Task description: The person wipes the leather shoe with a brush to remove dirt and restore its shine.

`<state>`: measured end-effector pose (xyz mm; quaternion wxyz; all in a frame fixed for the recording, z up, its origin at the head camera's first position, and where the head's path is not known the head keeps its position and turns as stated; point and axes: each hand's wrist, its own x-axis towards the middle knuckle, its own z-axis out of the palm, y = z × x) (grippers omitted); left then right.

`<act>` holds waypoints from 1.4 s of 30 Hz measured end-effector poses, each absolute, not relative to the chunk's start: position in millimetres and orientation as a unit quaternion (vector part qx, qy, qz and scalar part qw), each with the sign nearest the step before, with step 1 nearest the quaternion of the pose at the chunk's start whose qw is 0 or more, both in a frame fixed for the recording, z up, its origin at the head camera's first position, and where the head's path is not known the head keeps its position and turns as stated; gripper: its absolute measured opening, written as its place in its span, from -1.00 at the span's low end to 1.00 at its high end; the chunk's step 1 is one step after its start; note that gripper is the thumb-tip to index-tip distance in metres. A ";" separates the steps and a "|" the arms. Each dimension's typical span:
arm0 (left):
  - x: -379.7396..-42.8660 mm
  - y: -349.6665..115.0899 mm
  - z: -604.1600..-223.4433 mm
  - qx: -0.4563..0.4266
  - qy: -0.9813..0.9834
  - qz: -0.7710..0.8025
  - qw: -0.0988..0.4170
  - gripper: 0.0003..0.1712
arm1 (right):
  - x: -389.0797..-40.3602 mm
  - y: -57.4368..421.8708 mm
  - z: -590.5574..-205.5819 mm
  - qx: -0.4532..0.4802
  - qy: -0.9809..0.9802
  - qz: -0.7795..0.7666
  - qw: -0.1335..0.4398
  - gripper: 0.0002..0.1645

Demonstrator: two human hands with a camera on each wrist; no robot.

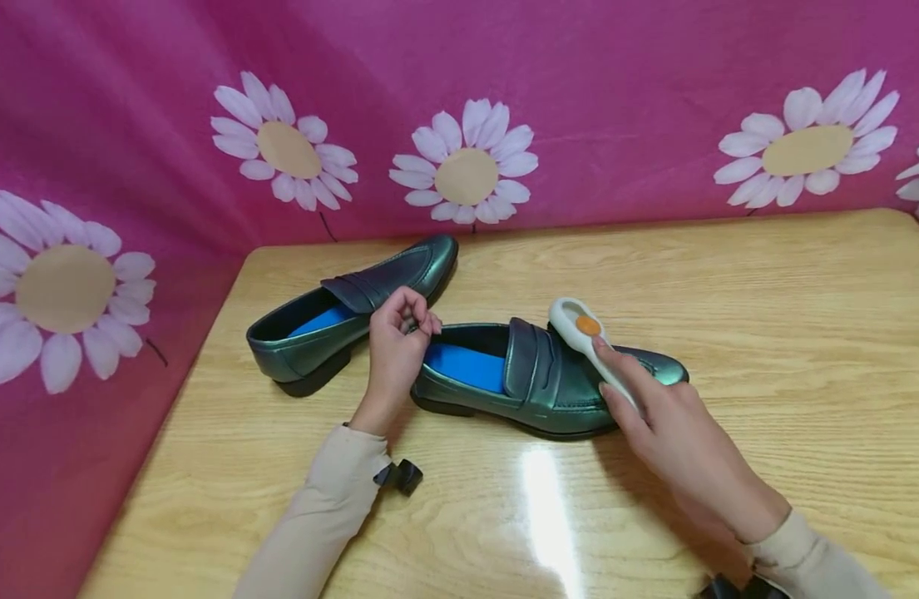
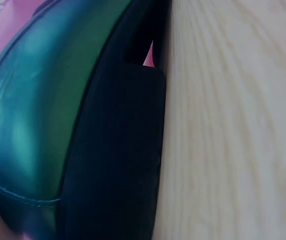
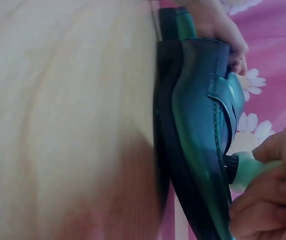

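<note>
A dark green metallic penny loafer [image 1: 571,395] lies on its sole, toe to the right, with a blue insole [image 1: 462,366] inside. My left hand [image 1: 395,353] grips its heel collar with curled fingers. In my right hand [image 1: 679,428] is a white shoe brush [image 1: 571,320] with an orange button, forefinger stretched along the handle. Dark bristles [image 3: 230,164] meet the loafer's upper just ahead of the strap in the right wrist view. The left wrist view is filled by a green shoe side [image 2: 37,110] and black sole.
The matching loafer [image 1: 294,358] stands behind and to the left, toe pointing away, partly covered by my left hand. Both rest on a wooden table [image 1: 803,333]. A pink cloth with daisies [image 1: 616,108] hangs along the back and left edges.
</note>
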<state>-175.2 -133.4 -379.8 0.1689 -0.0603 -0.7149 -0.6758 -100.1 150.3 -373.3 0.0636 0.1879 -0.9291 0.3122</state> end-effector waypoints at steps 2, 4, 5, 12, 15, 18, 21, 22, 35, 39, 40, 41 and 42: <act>-174.3 -134.8 -381.0 -0.057 -0.715 -0.676 0.172 -0.72 | -104.1 149.8 -370.6 0.181 -0.924 0.334 0.035 -0.40; -173.7 -135.9 -381.9 -0.055 -0.713 -0.677 0.175 -0.72 | -108.4 149.1 -367.5 0.167 -0.916 0.365 0.002 -0.41; -173.5 -136.2 -382.2 -0.054 -0.711 -0.678 0.176 -0.72 | -110.3 148.3 -365.6 0.156 -0.911 0.381 -0.019 -0.42; -171.2 -137.3 -383.8 -0.049 -0.709 -0.681 0.176 -0.73 | -118.8 134.8 -356.7 0.160 -0.901 0.401 -0.041 -0.41; -171.2 -137.4 -383.4 -0.051 -0.710 -0.680 0.178 -0.72 | -118.1 130.4 -355.5 0.185 -0.906 0.379 -0.024 -0.41; -171.9 -137.7 -383.0 -0.055 -0.710 -0.679 0.181 -0.72 | -116.7 128.6 -354.2 0.201 -0.910 0.362 -0.017 -0.41; -172.8 -138.3 -382.7 -0.058 -0.708 -0.680 0.181 -0.72 | -116.8 129.0 -352.9 0.205 -0.918 0.338 0.000 -0.41; -172.9 -138.4 -382.5 -0.058 -0.707 -0.681 0.181 -0.72 | -117.3 129.9 -352.5 0.202 -0.922 0.331 0.003 -0.41; -174.9 -136.9 -378.4 -0.064 -0.711 -0.678 0.176 -0.72 | -90.4 185.2 -373.1 0.168 -0.950 0.251 0.077 -0.37; -174.8 -135.2 -378.8 -0.064 -0.710 -0.679 0.174 -0.73 | -85.2 195.6 -371.8 0.147 -0.961 0.230 0.054 -0.32; -174.8 -134.7 -379.0 -0.065 -0.710 -0.680 0.173 -0.73 | -84.2 197.8 -371.4 0.142 -0.963 0.224 0.048 -0.31; -174.9 -134.3 -379.4 -0.066 -0.710 -0.679 0.173 -0.73 | -83.4 199.9 -371.1 0.137 -0.965 0.220 0.042 -0.31; -175.3 -134.0 -379.8 -0.067 -0.711 -0.679 0.173 -0.73 | -82.6 202.2 -370.6 0.131 -0.966 0.221 0.035 -0.31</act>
